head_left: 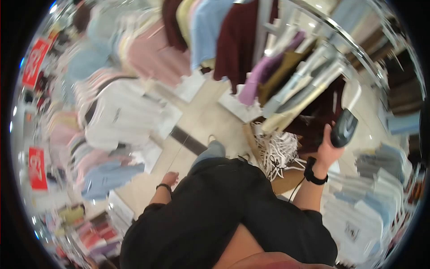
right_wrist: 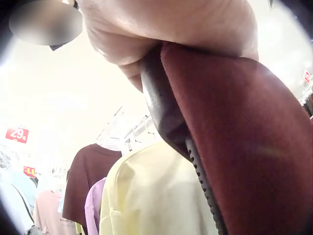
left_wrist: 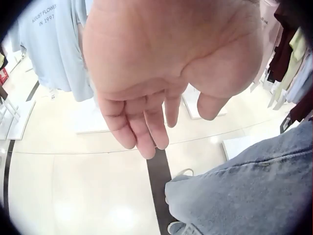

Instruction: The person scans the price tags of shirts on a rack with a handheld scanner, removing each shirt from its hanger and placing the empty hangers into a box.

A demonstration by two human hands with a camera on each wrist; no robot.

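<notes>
The person's left hand [head_left: 170,178] hangs beside the body, holding nothing. Seen close in the left wrist view, this hand [left_wrist: 171,54] has its palm showing and fingers loosely extended above the floor. Out to the side, the right hand [head_left: 330,150] grips a dark, rounded handheld device [head_left: 345,128] near a clothes rail. In the right wrist view the right hand [right_wrist: 171,24] is around the shiny dark device [right_wrist: 161,100], beside a ridged dark strip. A maroon surface [right_wrist: 239,132] fills the right side there; whether it is a garment or part of the device, I cannot tell.
Racks of hanging clothes stand on both sides, including white shirts [head_left: 123,112] and a pale yellow top [right_wrist: 156,191]. A curved metal rail [head_left: 340,33] runs at the upper right. A cardboard box [head_left: 286,184] of white hangers [head_left: 277,150] sits on the tiled floor [head_left: 168,154].
</notes>
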